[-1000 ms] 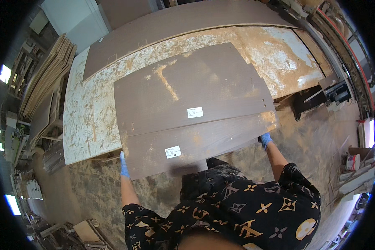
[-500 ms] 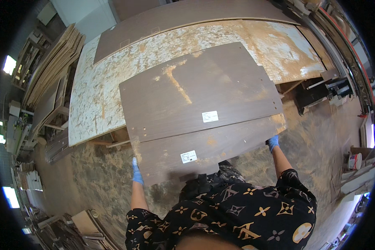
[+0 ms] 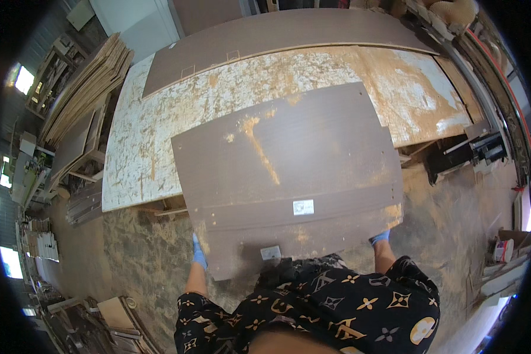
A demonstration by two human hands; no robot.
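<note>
Work surface: long rectangular bench [image 3: 138,147] with a scuffed white top, brown scrapes all over, tan sawdust thick toward its right end; large dark-brown flat sheet [image 3: 289,35] lies along the far side; pale upright panel [image 3: 137,26] stands behind at far left.

Room: workshop; grey-brown blotchy floor [image 3: 141,259] with dust spread on it; tall stack of thin tan boards [image 3: 88,88] leans at left, bright windows [image 3: 23,79] beyond; more loose tan boards [image 3: 115,315] at lower left; right side has a black metal fixture [image 3: 475,153] by the bench end, a long rail with a red stripe [image 3: 498,79], and a small white bucket [image 3: 503,251] near the right rim.

Two overlapping brown wood-grain panels [image 3: 330,153] are between the hands, in front of the torso; far part overlaps the bench in view, near part is over the floor; can't tell if they touch the bench; tan dust streak [image 3: 261,152] on the far panel, one white label [image 3: 303,207] near the seam, another white label [image 3: 270,253] by the near edge, shaded.

Left hand [image 3: 198,253], blue glove, grips the left edge near the close corner; right hand [image 3: 380,237], blue glove, grips the near right corner from below; fingers under the panels hidden on both, can't tell their spread.
</note>
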